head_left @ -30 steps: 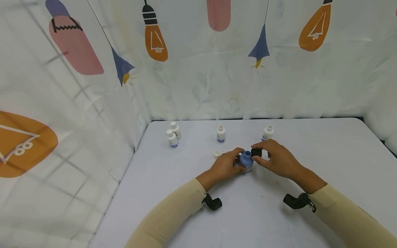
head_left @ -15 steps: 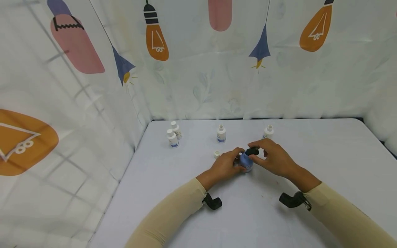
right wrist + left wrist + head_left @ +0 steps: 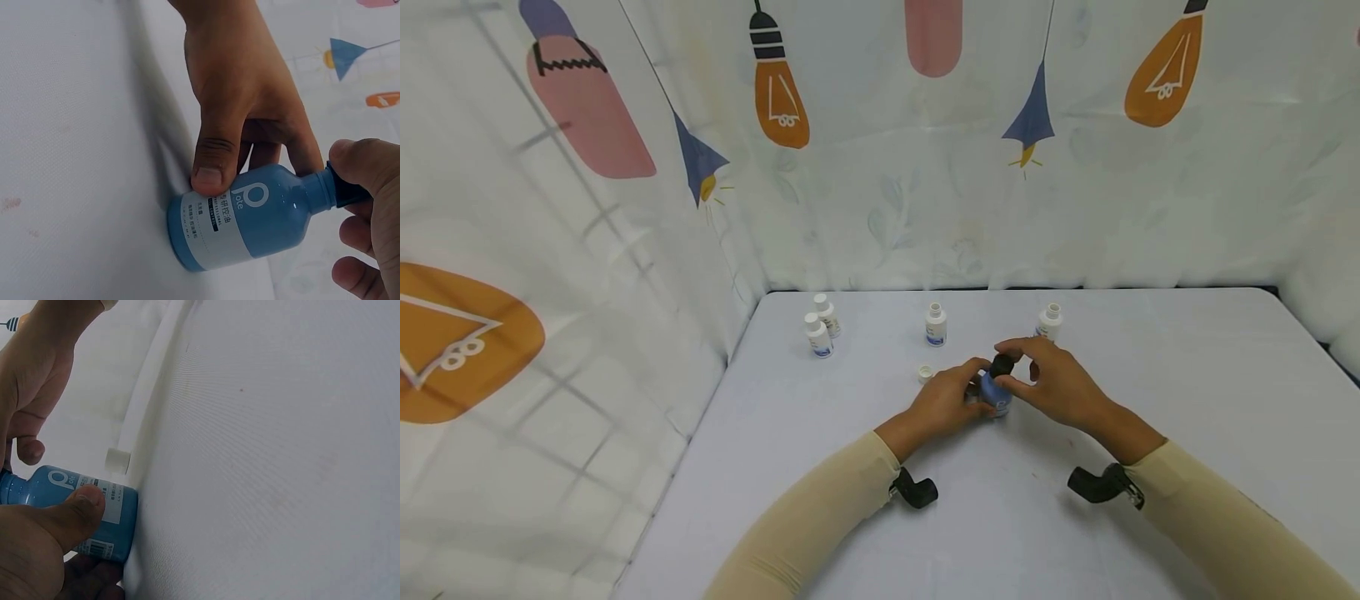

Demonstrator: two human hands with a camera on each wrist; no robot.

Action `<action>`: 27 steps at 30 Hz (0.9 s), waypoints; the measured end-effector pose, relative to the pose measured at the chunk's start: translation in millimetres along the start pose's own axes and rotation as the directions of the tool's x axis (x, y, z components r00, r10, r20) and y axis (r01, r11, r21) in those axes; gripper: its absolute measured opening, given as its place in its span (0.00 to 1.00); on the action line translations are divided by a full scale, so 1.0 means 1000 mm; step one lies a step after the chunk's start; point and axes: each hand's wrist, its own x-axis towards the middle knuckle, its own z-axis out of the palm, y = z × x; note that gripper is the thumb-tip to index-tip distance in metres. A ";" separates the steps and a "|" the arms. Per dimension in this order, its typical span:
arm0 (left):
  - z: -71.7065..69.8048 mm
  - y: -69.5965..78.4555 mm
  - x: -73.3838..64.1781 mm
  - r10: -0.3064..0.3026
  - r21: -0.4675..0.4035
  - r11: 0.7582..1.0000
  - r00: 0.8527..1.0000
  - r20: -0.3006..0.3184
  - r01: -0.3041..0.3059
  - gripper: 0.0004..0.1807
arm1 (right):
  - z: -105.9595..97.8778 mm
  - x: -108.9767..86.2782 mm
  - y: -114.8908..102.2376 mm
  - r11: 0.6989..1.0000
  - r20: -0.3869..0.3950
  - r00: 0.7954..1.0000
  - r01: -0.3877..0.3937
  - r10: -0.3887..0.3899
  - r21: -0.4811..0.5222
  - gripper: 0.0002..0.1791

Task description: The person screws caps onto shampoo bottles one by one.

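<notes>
A blue bottle with a white label stands upright on the table. My left hand grips it round the body, thumb across the label in both wrist views. Above it, my right hand pinches a black cap between thumb and fingers. In the right wrist view the cap sits at the mouth of the bottle's threaded neck. A small white cap lies on the table just beyond my left hand.
Two capped white bottles stand at the back left. One uncapped white bottle stands back centre, and another white bottle is partly behind my right hand. A printed curtain hangs along the table's back edge.
My right hand has moved left with the black cap, from beside the open neck to on top of it. My left hand and the blue bottle have stayed in place.
</notes>
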 end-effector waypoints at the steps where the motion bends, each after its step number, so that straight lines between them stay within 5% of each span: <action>1: 0.000 0.000 0.000 0.003 -0.001 1.000 1.000 -0.001 -0.003 0.36 | 0.000 0.000 0.000 1.000 0.002 1.000 0.004 -0.004 -0.005 0.28; 14: 0.002 0.000 -0.001 0.005 0.021 1.000 1.000 -0.001 -0.005 0.36 | 0.003 -0.003 0.005 1.000 0.025 0.999 0.022 -0.022 -0.003 0.26; 27: 0.000 0.000 -0.001 0.021 0.012 1.000 1.000 -0.018 -0.021 0.35 | 0.006 0.002 0.003 0.996 -0.009 0.997 -0.078 0.078 -0.031 0.24</action>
